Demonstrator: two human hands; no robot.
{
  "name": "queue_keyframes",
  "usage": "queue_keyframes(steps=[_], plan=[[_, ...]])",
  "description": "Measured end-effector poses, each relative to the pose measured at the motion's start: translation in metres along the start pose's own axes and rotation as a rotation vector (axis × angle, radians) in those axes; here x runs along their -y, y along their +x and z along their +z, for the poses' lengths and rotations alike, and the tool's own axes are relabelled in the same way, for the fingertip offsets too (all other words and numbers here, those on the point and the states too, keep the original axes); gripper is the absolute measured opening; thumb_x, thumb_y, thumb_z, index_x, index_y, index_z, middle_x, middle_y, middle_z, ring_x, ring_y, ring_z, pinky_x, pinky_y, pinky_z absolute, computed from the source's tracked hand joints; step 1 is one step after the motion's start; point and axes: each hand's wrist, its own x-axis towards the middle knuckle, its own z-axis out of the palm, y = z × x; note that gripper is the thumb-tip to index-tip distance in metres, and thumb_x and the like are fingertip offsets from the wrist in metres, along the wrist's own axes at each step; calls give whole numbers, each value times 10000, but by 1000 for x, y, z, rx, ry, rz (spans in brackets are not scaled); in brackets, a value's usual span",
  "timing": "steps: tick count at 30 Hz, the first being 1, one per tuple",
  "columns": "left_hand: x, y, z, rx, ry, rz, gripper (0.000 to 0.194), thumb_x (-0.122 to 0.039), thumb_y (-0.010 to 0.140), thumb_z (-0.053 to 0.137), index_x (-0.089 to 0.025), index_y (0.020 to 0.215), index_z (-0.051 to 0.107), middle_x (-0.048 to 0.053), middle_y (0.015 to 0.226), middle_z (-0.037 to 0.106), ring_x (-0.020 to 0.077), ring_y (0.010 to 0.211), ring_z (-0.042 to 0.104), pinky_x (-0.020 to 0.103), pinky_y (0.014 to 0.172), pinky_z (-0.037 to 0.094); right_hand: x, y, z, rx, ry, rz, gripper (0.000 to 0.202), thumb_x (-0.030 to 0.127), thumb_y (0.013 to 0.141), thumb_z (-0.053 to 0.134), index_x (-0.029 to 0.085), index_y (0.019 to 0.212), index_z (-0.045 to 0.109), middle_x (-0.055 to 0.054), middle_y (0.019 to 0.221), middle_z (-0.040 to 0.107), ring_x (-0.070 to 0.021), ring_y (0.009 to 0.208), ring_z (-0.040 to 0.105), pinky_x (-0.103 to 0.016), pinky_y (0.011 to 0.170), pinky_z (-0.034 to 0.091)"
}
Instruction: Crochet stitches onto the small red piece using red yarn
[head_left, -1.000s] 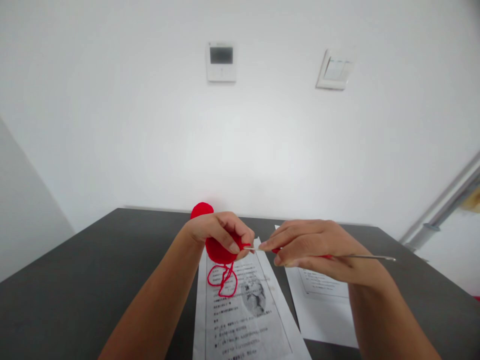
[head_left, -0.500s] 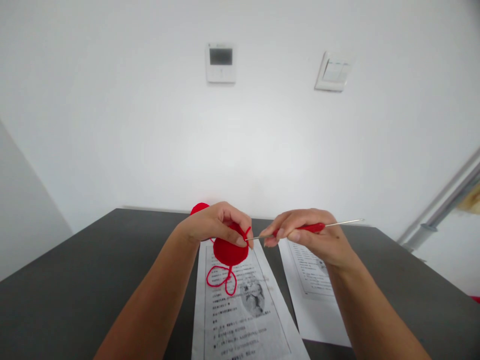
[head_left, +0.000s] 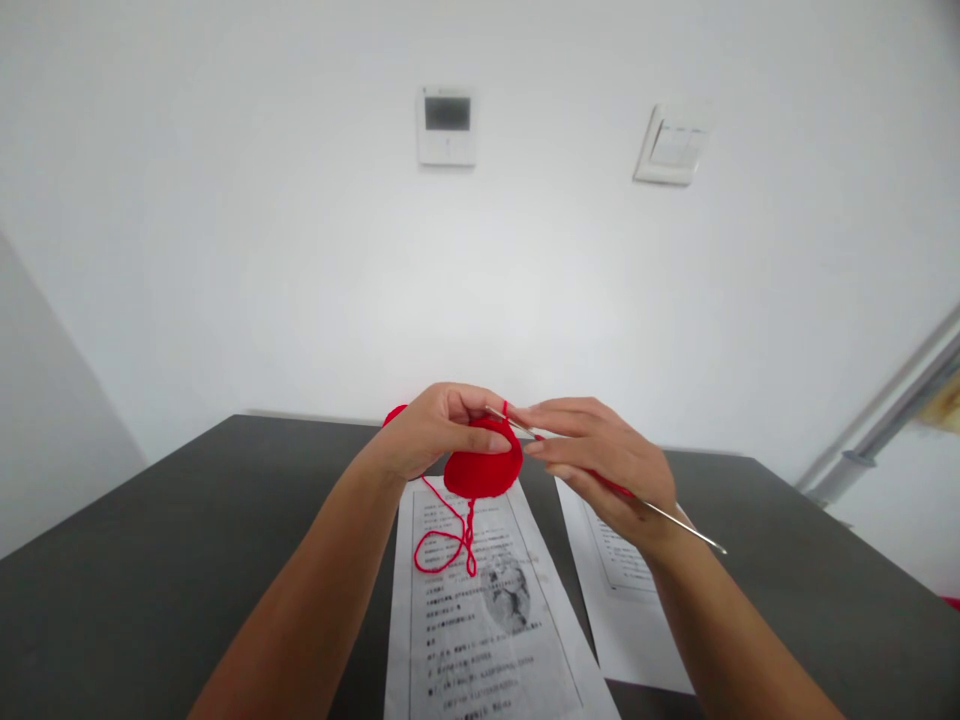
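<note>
My left hand (head_left: 442, 430) pinches a round red crochet piece (head_left: 484, 470) between thumb and fingers, its thumb lying across the front. In my right hand (head_left: 607, 460) is a crochet hook (head_left: 686, 527) with a red grip and metal ends. The hook's left end reaches the top edge of the piece, by a short upright strand of red yarn near my left fingertips. Below the piece dangles a looped tail of red yarn (head_left: 442, 560). Behind my left hand, a red yarn ball (head_left: 393, 413) is partly hidden.
Two printed sheets, a left one (head_left: 487, 640) and a right one (head_left: 637, 630), lie on the dark table (head_left: 187, 540). A white wall stands behind, bearing a panel with a screen (head_left: 448, 125) and a light switch (head_left: 673, 145). A grey pipe (head_left: 900, 410) is at the right.
The crochet piece and my left hand have risen slightly and moved right. My right hand has come closer to it, and the hook has tilted, its left end now up and its right end down.
</note>
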Motion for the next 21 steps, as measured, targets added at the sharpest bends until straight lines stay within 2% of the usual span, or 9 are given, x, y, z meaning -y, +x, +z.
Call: queue_keyframes(steps=[5, 9, 12, 16, 21], plan=[[-3, -2, 7, 0, 71, 20, 252, -199, 629, 825, -130, 848, 723, 31, 740, 727, 122, 668, 640, 242, 667, 496, -2, 0, -1, 20, -18, 1, 211, 191, 949, 527, 238, 1098, 668, -87, 1127, 723, -210, 1091, 646, -419, 903, 557], [-6, -4, 13, -53, 141, 19, 351, -223, 656, 816, -152, 988, 729, 46, 847, 750, 151, 776, 664, 275, 757, 503, -5, -4, -1, 0, 43, 33, 218, 155, 936, 537, 230, 1090, 672, -90, 1140, 712, -198, 1072, 652, -400, 895, 554], [-7, -5, 15, -124, 186, 16, 386, -254, 676, 810, -178, 1045, 726, 58, 951, 756, 163, 824, 672, 281, 774, 506, -6, -7, -2, -37, 121, 124, 224, 145, 929, 551, 226, 1091, 683, -88, 1146, 708, -190, 1057, 658, -374, 878, 557], [-8, -5, 16, -222, 168, 76, 267, -239, 711, 764, -170, 968, 747, 67, 995, 752, 177, 846, 674, 294, 784, 515, -8, -10, -4, -99, 237, 240, 239, 143, 931, 557, 268, 1070, 705, -53, 1137, 719, -183, 1056, 670, -363, 881, 557], [-8, -4, 19, -291, 183, 126, 199, -231, 695, 758, -167, 883, 752, 60, 981, 753, 167, 818, 666, 282, 755, 514, -11, -14, -3, -114, 342, 320, 240, 149, 933, 560, 287, 1052, 716, -26, 1147, 725, -181, 1085, 667, -369, 908, 554]])
